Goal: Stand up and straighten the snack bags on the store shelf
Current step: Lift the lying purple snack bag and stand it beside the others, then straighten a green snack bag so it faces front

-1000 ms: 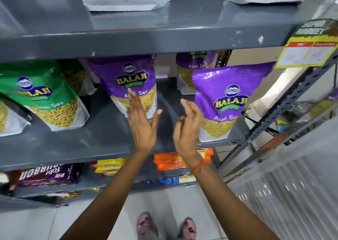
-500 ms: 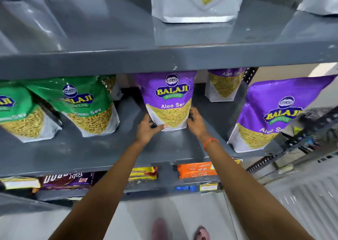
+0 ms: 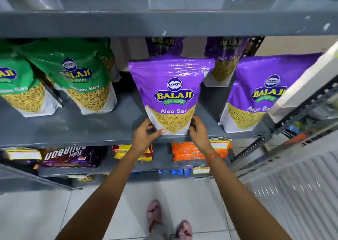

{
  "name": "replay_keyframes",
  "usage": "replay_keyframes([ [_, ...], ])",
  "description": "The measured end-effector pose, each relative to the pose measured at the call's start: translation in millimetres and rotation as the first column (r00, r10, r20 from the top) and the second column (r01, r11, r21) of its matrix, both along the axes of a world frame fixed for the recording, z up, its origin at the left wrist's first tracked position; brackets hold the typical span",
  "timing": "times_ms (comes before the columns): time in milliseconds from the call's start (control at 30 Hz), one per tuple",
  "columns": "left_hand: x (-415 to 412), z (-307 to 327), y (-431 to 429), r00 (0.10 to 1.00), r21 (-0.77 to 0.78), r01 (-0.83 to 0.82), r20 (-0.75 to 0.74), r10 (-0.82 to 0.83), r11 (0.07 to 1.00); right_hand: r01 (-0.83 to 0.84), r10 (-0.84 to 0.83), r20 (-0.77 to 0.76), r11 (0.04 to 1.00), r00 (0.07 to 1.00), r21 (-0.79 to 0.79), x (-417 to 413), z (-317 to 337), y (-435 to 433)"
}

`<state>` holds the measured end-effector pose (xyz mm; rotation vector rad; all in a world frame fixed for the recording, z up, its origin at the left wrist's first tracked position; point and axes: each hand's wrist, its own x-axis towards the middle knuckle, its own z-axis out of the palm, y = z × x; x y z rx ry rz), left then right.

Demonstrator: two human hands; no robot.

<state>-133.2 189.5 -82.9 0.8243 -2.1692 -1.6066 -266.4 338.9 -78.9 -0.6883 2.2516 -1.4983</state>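
**Q.** What does the figure show at the point of grip?

**A.** Both hands clasp the purple Aloo Sev bag (image 3: pixel 171 95) at its base. The left hand (image 3: pixel 144 138) pinches the lower left corner, thumb across the front face and fingers behind; the right hand (image 3: pixel 198 132) wraps the lower right corner the same way. The bag stands upright between the two grips, its bottom seam at the front lip of the grey shelf (image 3: pixel 73 128).

**Q.** What lies around the grip?

**A.** Left of the left hand, well apart, the green sev bags (image 3: pixel 87 86) lean sideways. Right of the right hand, a second purple bag (image 3: pixel 256 97) stands tilted. Behind the held bag, further purple bags (image 3: pixel 222 60) sit deeper on the same shelf.

**Q.** How is the bag likely to handle?

**A.** Judged from its glossy film, it is slippery and soft, light for its bulk, and its contents brittle. The upper half is mostly air and would probably buckle if squeezed. The gusseted base is the stiffest part, so low corner holds, as shown, should steer it best; firm pressure on the middle risks crushing the sev.
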Motion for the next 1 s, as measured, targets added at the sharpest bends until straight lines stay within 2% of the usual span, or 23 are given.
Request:
replay_keyframes([
  [300,4.8,8.8,8.7,1.0,0.045,0.005,0.018,-0.006,0.999,0.001,-0.002,0.062,1.0,0.998,0.011,6.3,6.1,5.1],
  [367,5.1,11.1,8.6,0.999,0.048,0.022,0.035,-0.024,0.999,0.045,-0.043,0.079,0.999,0.996,-0.019,10.5,10.6,5.5],
  [400,6.4,12.7,8.6,0.999,0.049,0.027,0.045,-0.029,0.998,0.111,-0.109,0.045,0.993,0.993,-0.047,14.8,13.0,6.2],
  [467,10.8,15.0,9.0,0.999,0.032,0.017,0.034,-0.018,0.999,0.283,-0.302,-0.132,0.948,0.944,-0.145,28.1,21.2,8.4],
  [533,18.8,16.2,7.2,0.999,-0.064,-0.048,0.007,0.049,0.997,0.318,-0.401,-0.3,0.903,0.866,-0.288,49.8,35.2,6.0],
  [633,36.2,22.2,-5.3,0.982,-0.209,-0.174,-0.105,0.155,0.962,0.163,-0.334,-0.445,0.911,0.831,-0.379,89.2,53.7,-17.2],
  [733,51.9,35.0,-31.6,0.949,-0.329,-0.289,-0.221,0.224,0.899,0.0,-0.202,-0.531,0.935,0.823,-0.355,120.1,64.6,-57.6],
  [800,65.1,41.3,-56.5,0.934,-0.357,-0.33,-0.255,0.248,0.874,-0.063,-0.133,-0.526,0.939,0.84,-0.338,133.8,70.3,-93.7],
  [900,86.3,41.5,-102.7,0.938,-0.367,-0.331,-0.225,0.263,0.869,-0.022,-0.141,-0.46,0.943,0.877,-0.332,146.5,71.4,-148.7],
  [1000,104.7,31.5,-158.5,0.94,-0.344,-0.341,-0.136,0.313,0.875,0.057,-0.152,-0.378,0.967,0.913,-0.25,146.8,60.2,-202.7],
])
